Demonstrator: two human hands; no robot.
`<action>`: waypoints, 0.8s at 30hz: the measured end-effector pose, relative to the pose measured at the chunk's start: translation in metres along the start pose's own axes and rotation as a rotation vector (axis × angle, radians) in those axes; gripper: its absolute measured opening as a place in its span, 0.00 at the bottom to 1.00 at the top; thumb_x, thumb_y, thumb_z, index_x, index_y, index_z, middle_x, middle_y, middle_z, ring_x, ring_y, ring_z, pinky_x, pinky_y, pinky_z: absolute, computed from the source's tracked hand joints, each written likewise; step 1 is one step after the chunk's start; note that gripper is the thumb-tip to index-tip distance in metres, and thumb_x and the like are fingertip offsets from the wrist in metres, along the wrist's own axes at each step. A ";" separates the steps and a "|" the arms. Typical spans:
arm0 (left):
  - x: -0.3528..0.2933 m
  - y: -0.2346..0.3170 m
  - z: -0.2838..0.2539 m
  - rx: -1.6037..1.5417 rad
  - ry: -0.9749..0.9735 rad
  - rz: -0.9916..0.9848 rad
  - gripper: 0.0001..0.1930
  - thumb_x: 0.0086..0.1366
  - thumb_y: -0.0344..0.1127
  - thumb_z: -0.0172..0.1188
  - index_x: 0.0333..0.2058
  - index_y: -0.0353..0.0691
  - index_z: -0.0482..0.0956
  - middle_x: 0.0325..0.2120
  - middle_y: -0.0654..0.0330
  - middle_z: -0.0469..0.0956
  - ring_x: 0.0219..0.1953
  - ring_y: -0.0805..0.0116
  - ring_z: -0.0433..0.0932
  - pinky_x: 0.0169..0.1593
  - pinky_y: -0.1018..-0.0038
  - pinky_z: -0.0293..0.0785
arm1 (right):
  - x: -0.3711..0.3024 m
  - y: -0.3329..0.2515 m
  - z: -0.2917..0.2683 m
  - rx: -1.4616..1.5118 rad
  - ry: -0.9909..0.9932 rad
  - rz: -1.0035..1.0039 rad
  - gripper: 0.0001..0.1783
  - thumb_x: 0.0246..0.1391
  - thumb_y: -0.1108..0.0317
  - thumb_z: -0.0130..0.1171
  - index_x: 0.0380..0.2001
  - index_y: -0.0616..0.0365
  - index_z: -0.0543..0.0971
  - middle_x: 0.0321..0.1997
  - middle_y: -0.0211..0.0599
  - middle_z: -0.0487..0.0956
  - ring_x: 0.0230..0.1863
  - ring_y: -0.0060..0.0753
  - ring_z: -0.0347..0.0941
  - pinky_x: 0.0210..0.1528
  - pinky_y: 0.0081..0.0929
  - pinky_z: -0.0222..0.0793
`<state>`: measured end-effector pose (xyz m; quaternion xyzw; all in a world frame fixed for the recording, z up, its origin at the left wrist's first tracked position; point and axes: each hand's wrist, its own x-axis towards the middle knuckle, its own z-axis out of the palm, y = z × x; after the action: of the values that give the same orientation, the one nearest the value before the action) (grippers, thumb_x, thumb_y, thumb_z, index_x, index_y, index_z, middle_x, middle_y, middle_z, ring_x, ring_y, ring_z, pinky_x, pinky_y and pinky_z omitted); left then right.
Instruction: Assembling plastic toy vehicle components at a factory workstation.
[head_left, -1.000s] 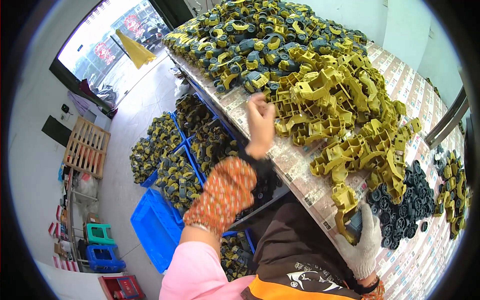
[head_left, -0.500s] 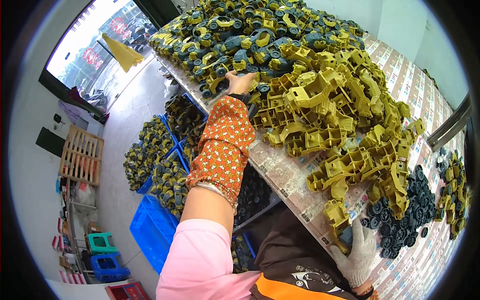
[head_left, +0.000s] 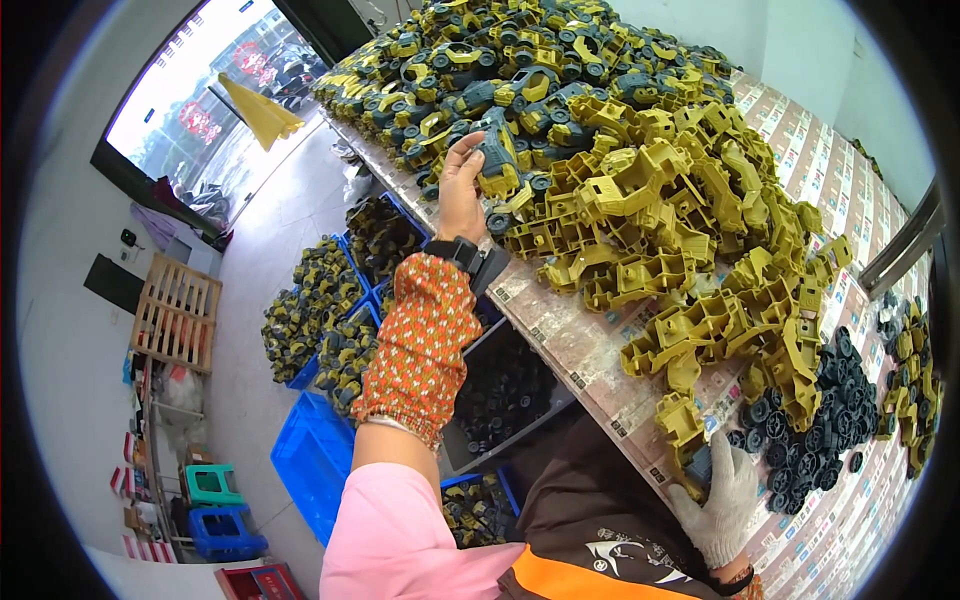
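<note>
My left hand [head_left: 461, 195], bare and wearing a dark wristband, is at the near left side of a large heap of toy cars [head_left: 450, 90]. Its fingers are closed on the edge of a grey and yellow toy car [head_left: 496, 152], tilted against the heap. My right hand [head_left: 722, 500], in a whitish knitted glove, is low at the table's front edge. Thumb and fingers there close round a yellow and grey toy car body [head_left: 690, 450]; the palm side is hidden. Beside the glove lies a pile of black toy wheels [head_left: 800, 440].
Loose yellow car shells [head_left: 650, 190] cover the middle of the patterned table [head_left: 560, 340]. More yellow and dark parts [head_left: 910, 390] lie at the far right. Below, on the left, stand blue crates of parts and a blue crate [head_left: 312, 460]. Green and blue stools [head_left: 212, 484] stand by the wall.
My left hand has drawn back slightly toward me and left, turning upright, with a grey and yellow toy car now between its fingers. My right hand has barely moved.
</note>
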<state>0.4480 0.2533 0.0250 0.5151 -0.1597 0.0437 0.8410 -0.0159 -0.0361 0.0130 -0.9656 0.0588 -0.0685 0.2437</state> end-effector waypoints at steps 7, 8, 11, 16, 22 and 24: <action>-0.120 0.036 0.034 0.108 -0.026 0.003 0.19 0.74 0.24 0.55 0.61 0.38 0.80 0.57 0.64 0.81 0.57 0.74 0.77 0.64 0.73 0.70 | -0.011 0.012 0.006 -0.025 0.026 -0.001 0.51 0.38 0.64 0.80 0.67 0.63 0.70 0.49 0.54 0.76 0.50 0.60 0.74 0.53 0.52 0.69; -0.144 0.040 0.042 0.107 -0.037 -0.002 0.19 0.74 0.24 0.56 0.61 0.38 0.80 0.57 0.64 0.81 0.58 0.74 0.76 0.65 0.73 0.69 | -0.013 0.013 0.006 -0.006 0.050 -0.014 0.50 0.39 0.64 0.80 0.68 0.63 0.70 0.49 0.54 0.76 0.51 0.60 0.73 0.53 0.52 0.69; -0.211 0.039 0.054 0.197 -0.062 -0.032 0.17 0.75 0.27 0.59 0.60 0.39 0.81 0.57 0.66 0.80 0.60 0.74 0.74 0.67 0.74 0.66 | -0.018 0.018 0.004 0.012 0.041 -0.020 0.50 0.41 0.63 0.79 0.68 0.63 0.69 0.51 0.57 0.76 0.52 0.62 0.73 0.55 0.53 0.69; -0.304 0.013 0.062 0.276 -0.042 -0.010 0.14 0.72 0.25 0.63 0.55 0.38 0.77 0.53 0.65 0.76 0.58 0.74 0.74 0.66 0.73 0.67 | -0.021 0.026 0.011 -0.037 0.095 -0.087 0.50 0.42 0.63 0.79 0.69 0.62 0.69 0.54 0.57 0.75 0.55 0.64 0.72 0.59 0.52 0.68; -0.365 -0.024 0.074 0.385 -0.033 0.024 0.10 0.72 0.28 0.64 0.50 0.41 0.78 0.52 0.62 0.70 0.55 0.71 0.73 0.64 0.71 0.68 | -0.021 0.022 0.005 -0.093 0.127 -0.161 0.50 0.42 0.65 0.78 0.70 0.60 0.69 0.50 0.51 0.76 0.51 0.58 0.74 0.54 0.48 0.70; -0.369 -0.033 0.078 0.412 -0.032 0.013 0.09 0.72 0.28 0.65 0.49 0.41 0.78 0.51 0.62 0.71 0.54 0.72 0.73 0.65 0.71 0.68 | -0.021 0.023 0.007 -0.076 0.128 -0.160 0.50 0.42 0.65 0.78 0.70 0.60 0.69 0.50 0.51 0.76 0.51 0.57 0.74 0.54 0.48 0.70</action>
<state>0.0894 0.2027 -0.0863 0.6757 -0.1642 0.0725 0.7150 -0.0374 -0.0505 -0.0061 -0.9695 -0.0004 -0.1468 0.1963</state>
